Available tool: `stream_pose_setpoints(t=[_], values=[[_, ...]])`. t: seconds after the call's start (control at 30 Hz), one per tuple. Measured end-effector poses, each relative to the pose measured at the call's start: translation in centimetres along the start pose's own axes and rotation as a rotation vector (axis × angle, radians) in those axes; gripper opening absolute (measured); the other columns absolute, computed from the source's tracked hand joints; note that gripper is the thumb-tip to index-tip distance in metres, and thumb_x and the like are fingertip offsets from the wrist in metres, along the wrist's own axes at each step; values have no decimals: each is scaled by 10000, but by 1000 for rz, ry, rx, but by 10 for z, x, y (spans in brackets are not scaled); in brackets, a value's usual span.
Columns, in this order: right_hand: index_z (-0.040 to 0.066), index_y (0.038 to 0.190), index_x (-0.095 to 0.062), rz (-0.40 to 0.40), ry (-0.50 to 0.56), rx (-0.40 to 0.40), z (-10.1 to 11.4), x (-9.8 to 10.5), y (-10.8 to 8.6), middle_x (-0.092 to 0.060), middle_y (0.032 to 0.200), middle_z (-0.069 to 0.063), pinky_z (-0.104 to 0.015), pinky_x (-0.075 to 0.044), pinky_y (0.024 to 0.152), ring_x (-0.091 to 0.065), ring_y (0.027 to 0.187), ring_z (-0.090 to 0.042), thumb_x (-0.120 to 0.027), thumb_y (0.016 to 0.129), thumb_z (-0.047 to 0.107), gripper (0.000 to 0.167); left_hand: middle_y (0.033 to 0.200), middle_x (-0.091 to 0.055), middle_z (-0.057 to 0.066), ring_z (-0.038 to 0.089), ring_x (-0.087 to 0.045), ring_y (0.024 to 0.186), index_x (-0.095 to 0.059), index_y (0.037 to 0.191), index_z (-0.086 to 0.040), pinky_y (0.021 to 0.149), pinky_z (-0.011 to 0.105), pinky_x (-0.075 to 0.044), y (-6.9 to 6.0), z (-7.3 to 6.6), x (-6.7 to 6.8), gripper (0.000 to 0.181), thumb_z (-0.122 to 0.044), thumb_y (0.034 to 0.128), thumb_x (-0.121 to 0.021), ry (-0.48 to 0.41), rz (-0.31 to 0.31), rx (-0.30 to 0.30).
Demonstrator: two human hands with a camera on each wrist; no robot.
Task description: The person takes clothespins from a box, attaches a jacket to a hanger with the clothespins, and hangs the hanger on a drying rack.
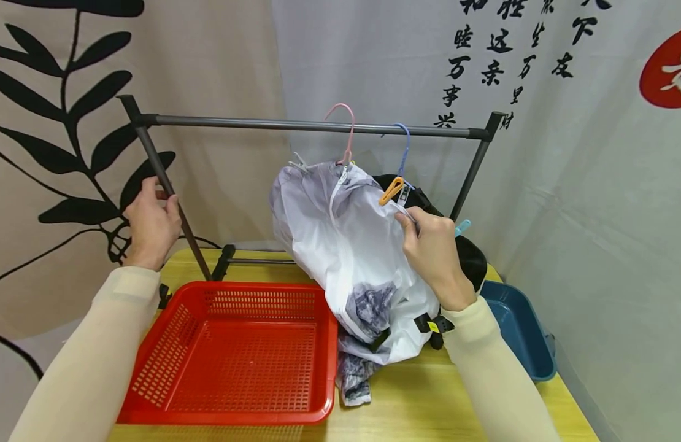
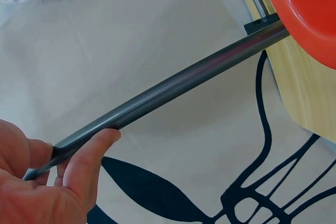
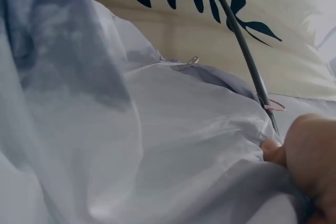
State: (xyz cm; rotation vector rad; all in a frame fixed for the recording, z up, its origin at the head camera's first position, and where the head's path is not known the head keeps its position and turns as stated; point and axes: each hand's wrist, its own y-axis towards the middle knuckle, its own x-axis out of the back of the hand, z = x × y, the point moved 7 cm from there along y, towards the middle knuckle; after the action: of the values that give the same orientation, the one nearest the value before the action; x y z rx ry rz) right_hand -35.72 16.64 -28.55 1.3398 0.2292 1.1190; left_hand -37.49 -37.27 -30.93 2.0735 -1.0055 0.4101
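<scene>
My left hand (image 1: pixel 153 226) holds the slanted left post (image 1: pixel 148 142) of a grey clothes rack. In the left wrist view, its thumb and fingers lie around the dark metal tube (image 2: pixel 173 92). A thin white and grey jacket (image 1: pixel 368 239) with a zip hangs from a pink hanger (image 1: pixel 350 138) on the top bar. With thumb and fingers my right hand (image 1: pixel 437 258) pinches the jacket's upper right edge, just below an orange clothes peg (image 1: pixel 391 191). Pale cloth (image 3: pixel 178 129) fills most of the right wrist view, and some fingertips are hidden there.
A red plastic basket (image 1: pixel 257 368) stands in front of the rack at left. Behind the jacket, a black item (image 1: pixel 470 261) hangs near a blue hanger (image 1: pixel 405 150). A blue tray (image 1: pixel 519 328) sits at the right edge of the yellow table (image 1: pixel 429 399).
</scene>
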Motion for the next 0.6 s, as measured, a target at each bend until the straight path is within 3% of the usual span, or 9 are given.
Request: stream_pose_setpoints(t=[0.07, 0.13, 0.17, 0.2, 0.27, 0.37, 0.43, 0.6], values=[[27, 949, -783, 10, -5, 11, -3, -6, -3, -623, 644, -69, -286, -348, 550, -514, 538, -191, -766, 1135, 158, 229, 1524, -653, 337, 515, -763, 1143, -427, 1737, -58, 826, 352, -667, -1, -1, -1, 519, -208, 1248, -518, -2, 4, 0], [37, 914, -753, 20, -4, 17, -3, -11, -6, -590, 632, -61, -291, -340, 543, -491, 535, -184, -755, 1146, 169, 267, 1524, -652, 336, 512, -762, 1143, -424, 1737, -57, 921, 566, -687, -1, -1, -1, 519, -205, 1249, -516, -1, 3, -2], [55, 900, -738, 28, -10, 18, -5, -14, -8, -569, 627, -45, -282, -334, 541, -477, 534, -169, -750, 1153, 184, 285, 1523, -652, 336, 511, -762, 1141, -424, 1737, -57, 934, 592, -682, -1, -2, -1, 518, -205, 1249, -516, 1, 1, -3], [61, 896, -727, 37, -12, 19, -5, -17, -9, -556, 629, -38, -278, -327, 540, -467, 534, -161, -745, 1158, 188, 292, 1522, -654, 336, 512, -763, 1138, -427, 1735, -57, 915, 533, -691, -1, -2, -1, 516, -204, 1249, -516, 0, -2, -3], [69, 894, -714, 55, -21, 18, -6, -22, -13, -548, 636, -27, -272, -326, 536, -461, 538, -152, -733, 1168, 198, 303, 1520, -657, 336, 511, -765, 1131, -434, 1731, -56, 816, 286, -634, -1, -2, 0, 514, -207, 1248, -517, 1, -6, -5], [55, 923, -725, 73, -31, 1, -8, -26, -17, -555, 648, -24, -263, -337, 540, -474, 553, -141, -730, 1171, 203, 290, 1520, -657, 338, 517, -767, 1129, -437, 1729, -54, 691, 25, -374, 0, -2, 0, 514, -208, 1246, -522, -6, -6, -11], [29, 949, -736, 84, -27, -15, -3, -24, -18, -559, 650, -39, -274, -345, 541, -486, 558, -153, -729, 1170, 194, 276, 1520, -654, 342, 524, -767, 1134, -433, 1731, -51, 661, -32, -309, -1, -3, 0, 518, -204, 1245, -525, -15, -3, -14], [4, 986, -739, 123, -49, -56, 16, -16, -16, -561, 673, -67, -314, -368, 572, -519, 590, -202, -732, 1164, 158, 236, 1515, -652, 343, 529, -762, 1128, -431, 1730, -52, 654, -44, -316, -2, -2, 0, 517, -201, 1245, -527, -25, 0, -13]])
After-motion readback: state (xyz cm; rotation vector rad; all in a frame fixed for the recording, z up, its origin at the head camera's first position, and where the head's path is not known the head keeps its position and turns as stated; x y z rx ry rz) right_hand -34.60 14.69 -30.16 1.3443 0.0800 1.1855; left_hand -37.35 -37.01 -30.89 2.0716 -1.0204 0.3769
